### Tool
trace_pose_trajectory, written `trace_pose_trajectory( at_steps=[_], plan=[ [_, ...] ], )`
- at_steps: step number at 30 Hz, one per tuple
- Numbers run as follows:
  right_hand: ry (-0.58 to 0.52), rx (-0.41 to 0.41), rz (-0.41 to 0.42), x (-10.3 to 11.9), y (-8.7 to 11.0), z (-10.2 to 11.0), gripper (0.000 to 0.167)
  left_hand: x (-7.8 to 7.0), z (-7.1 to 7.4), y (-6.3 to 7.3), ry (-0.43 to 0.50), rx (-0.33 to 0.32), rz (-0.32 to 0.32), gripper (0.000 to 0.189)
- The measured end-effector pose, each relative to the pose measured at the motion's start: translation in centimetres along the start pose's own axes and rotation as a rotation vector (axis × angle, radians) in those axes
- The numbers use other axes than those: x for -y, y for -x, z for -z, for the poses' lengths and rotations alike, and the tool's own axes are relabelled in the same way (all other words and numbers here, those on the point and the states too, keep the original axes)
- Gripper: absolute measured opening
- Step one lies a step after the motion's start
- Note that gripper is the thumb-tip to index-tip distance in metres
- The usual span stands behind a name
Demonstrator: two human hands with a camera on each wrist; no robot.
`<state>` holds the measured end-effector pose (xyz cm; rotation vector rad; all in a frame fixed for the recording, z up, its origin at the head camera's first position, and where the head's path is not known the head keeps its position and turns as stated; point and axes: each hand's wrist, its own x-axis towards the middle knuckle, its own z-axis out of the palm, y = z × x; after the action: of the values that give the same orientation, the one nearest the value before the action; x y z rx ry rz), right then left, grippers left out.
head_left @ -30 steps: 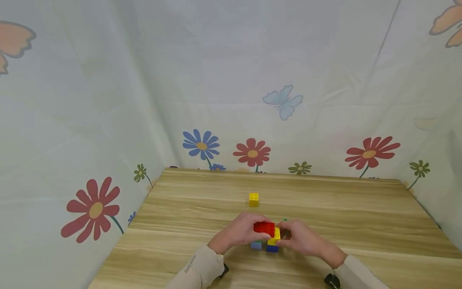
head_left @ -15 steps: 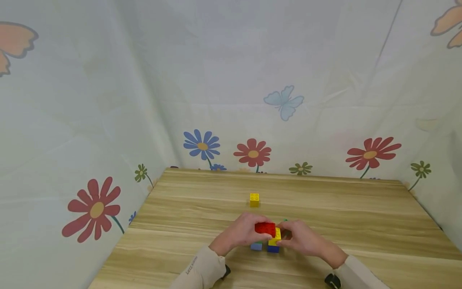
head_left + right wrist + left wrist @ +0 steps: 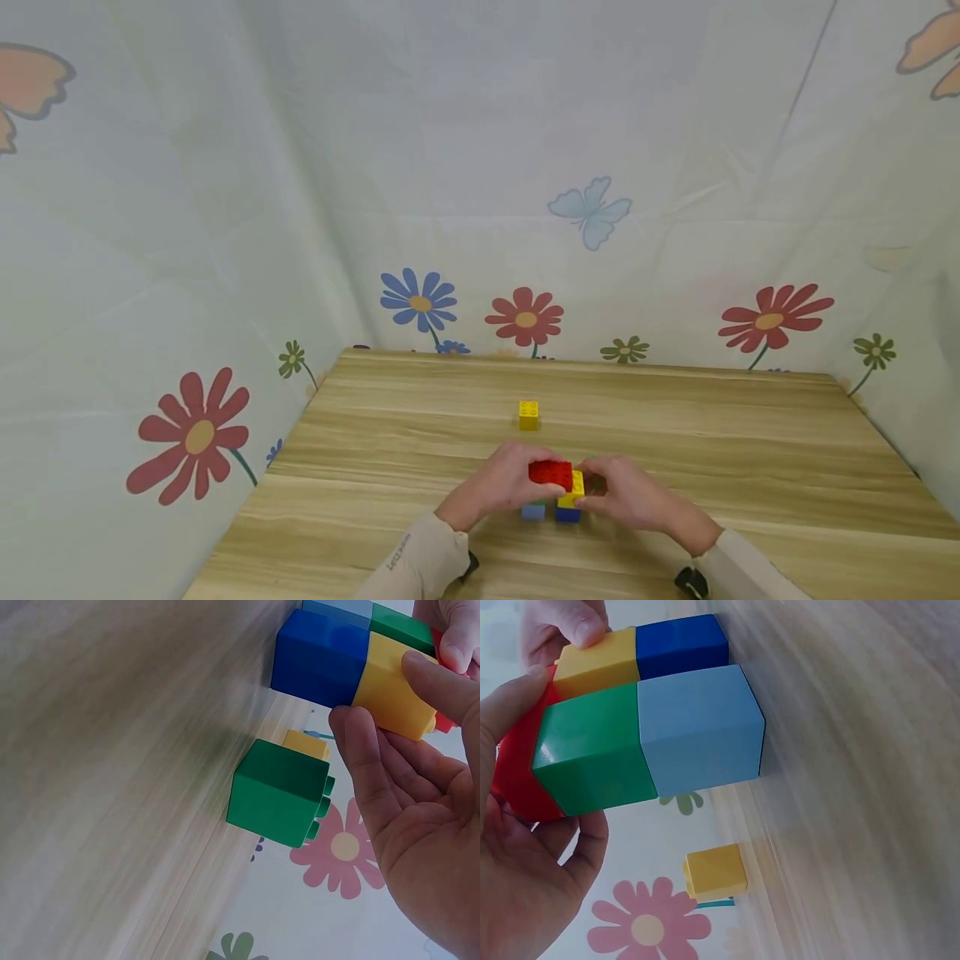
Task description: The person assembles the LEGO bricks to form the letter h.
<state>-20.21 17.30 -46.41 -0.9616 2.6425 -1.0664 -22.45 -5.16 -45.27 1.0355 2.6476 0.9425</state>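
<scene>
The left hand [image 3: 501, 482] holds a red brick [image 3: 550, 474], thumb on the near side and fingers wrapped on the far side. The red brick lies on top of a green brick [image 3: 596, 754], which is stacked on a light blue brick [image 3: 701, 731]. Just beside this column, a narrow gap apart at the base, an upper yellow brick [image 3: 391, 686] sits on a dark blue brick [image 3: 321, 658]. The right hand [image 3: 632, 495] pinches the upper yellow brick between thumb and fingers, with a fingertip close to its seam with the dark blue brick. Both columns look upright on the wood-grain worktop [image 3: 712, 433].

The red brick seems to reach across the gap onto part of the upper yellow brick's top, leaving some yellow studs bare. The step in hand looks like joining the two columns with this bridge; whether its studs are fully seated cannot be told.

The next move probably calls for an even downward press on the red brick while the right fingers brace the yellow side against leaning.

A loose yellow brick [image 3: 528, 415] stands studs up farther back; a loose green brick [image 3: 276, 792] stands beyond the right hand, also studs up.
</scene>
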Motion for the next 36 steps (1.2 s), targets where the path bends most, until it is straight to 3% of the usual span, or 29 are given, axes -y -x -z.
trace_pose_trajectory(
  at_steps=[20,28,36],
  plan=[
    [0.029,-0.003,-0.003,0.02,0.01,0.07,0.036,0.08,0.06,-0.32,-0.056,-0.004,-0.017,0.039],
    [0.046,-0.016,-0.009,-0.1,-0.22,0.07,0.036,0.31,-0.01,-0.57,-0.029,-0.003,-0.002,0.039],
    [0.052,-0.022,-0.026,-0.04,-0.18,0.11,0.037,0.37,-0.03,-0.47,-0.033,-0.019,-0.034,0.039]
  ],
)
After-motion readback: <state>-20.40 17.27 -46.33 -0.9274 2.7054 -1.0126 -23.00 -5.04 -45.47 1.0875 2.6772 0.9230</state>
